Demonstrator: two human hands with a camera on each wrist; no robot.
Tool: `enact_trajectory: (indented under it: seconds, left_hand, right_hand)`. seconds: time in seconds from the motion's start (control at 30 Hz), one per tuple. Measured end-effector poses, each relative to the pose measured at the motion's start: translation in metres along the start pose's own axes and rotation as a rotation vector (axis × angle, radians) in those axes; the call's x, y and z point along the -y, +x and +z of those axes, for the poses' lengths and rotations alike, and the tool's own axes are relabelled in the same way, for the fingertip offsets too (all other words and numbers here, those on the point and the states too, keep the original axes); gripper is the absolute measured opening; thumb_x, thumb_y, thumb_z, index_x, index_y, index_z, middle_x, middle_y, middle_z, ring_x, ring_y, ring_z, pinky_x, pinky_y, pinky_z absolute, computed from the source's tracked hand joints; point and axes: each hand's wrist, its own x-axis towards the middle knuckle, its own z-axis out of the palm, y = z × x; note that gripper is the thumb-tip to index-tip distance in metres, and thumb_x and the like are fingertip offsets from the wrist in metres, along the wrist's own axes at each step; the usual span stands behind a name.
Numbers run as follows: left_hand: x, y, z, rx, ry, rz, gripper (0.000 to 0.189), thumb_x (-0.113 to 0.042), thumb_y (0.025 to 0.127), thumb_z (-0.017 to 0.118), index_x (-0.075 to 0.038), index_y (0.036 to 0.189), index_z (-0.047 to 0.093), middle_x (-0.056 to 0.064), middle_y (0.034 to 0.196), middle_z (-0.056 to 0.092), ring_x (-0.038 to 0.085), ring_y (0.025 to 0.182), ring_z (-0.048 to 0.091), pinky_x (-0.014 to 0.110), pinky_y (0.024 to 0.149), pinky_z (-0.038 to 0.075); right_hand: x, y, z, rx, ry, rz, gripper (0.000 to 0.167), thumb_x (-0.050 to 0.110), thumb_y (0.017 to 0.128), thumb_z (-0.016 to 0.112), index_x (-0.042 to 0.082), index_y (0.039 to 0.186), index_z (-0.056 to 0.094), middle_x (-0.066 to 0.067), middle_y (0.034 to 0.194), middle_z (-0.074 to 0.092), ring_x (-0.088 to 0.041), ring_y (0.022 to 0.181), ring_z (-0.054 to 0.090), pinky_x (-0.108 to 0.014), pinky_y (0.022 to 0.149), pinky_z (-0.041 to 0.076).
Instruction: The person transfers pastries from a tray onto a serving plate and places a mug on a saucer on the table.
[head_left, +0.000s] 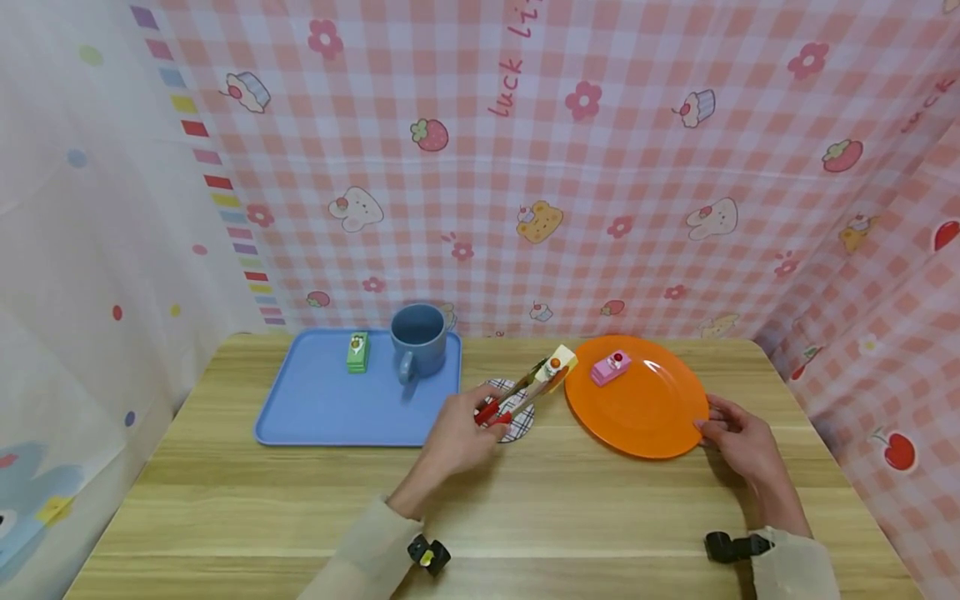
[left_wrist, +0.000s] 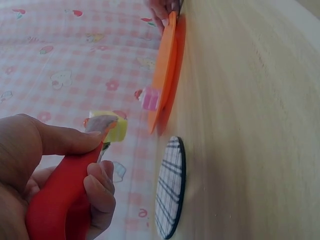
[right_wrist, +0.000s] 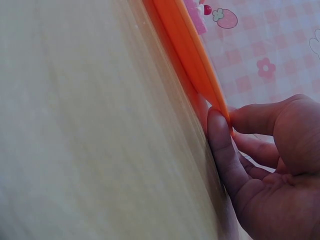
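Note:
My left hand (head_left: 459,429) grips red-handled tongs (head_left: 517,397), and their tips pinch a small yellow toy cake slice (head_left: 557,367) above the table, just left of the plate. An orange plate (head_left: 652,408) lies on the right, with a pink toy cake slice (head_left: 611,367) near its left rim. My right hand (head_left: 742,437) pinches the plate's right rim between thumb and fingers, as the right wrist view shows. Beneath the tongs sits a round plaid coaster (head_left: 519,425), partly covered by them.
A blue tray (head_left: 330,417) lies on the left of the wooden table (head_left: 570,517). On it stand a grey-blue mug (head_left: 420,342) and a green toy cake slice (head_left: 357,352). Pink checked cloth (head_left: 480,183) hangs behind and at the right.

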Motion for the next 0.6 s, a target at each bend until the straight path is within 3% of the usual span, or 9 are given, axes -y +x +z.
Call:
enact_trajectory:
  seconds: [0.37,0.6]
  left_hand:
    - [-0.007,0.003,0.017,0.025,0.005,-0.026,0.041,-0.013,0.087,0.078,-0.017,0.126,0.069,0.007,0.106,0.069,0.020,0.090,0.055,0.030,0.069,0.042]
    - [-0.012,0.005,0.028,0.034,0.022,-0.020,0.039,-0.014,0.087,0.080,-0.017,0.125,0.069,0.003,0.093,0.065,0.021,0.088,0.055,0.030,0.069,0.041]
  right_hand:
    - [0.001,0.001,-0.001,-0.012,-0.014,-0.008,0.062,0.015,0.102,0.063,-0.001,0.156,0.037,-0.011,0.120,0.061,0.005,0.084,0.062,-0.020,0.076,0.059]
    - [-0.001,0.002,0.000,-0.008,-0.011,-0.005,0.064,0.017,0.102,0.064,-0.002,0.156,0.036,-0.017,0.125,0.060,0.004,0.085,0.061,-0.020,0.076,0.059]
